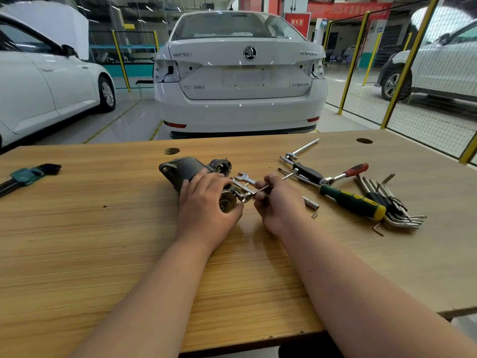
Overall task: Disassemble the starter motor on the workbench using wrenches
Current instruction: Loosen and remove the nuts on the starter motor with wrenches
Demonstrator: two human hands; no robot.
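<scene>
A dark grey starter motor (188, 169) lies on its side in the middle of the wooden workbench (103, 241), its brass-coloured end facing me. My left hand (206, 202) grips the motor's near end from above. My right hand (277, 202) pinches a thin silver wrench (260, 190), whose head sits on a fastener at the motor's near end. A second open-end wrench (246, 177) lies on the bench just behind my hands.
Right of my hands lie a green and yellow screwdriver (353, 201), a red-handled ratchet (346, 174), a T-bar with sockets (300, 151), a small socket (311, 202) and several hex keys (392, 202). A green hex key set (25, 175) lies far left. White cars stand behind the bench.
</scene>
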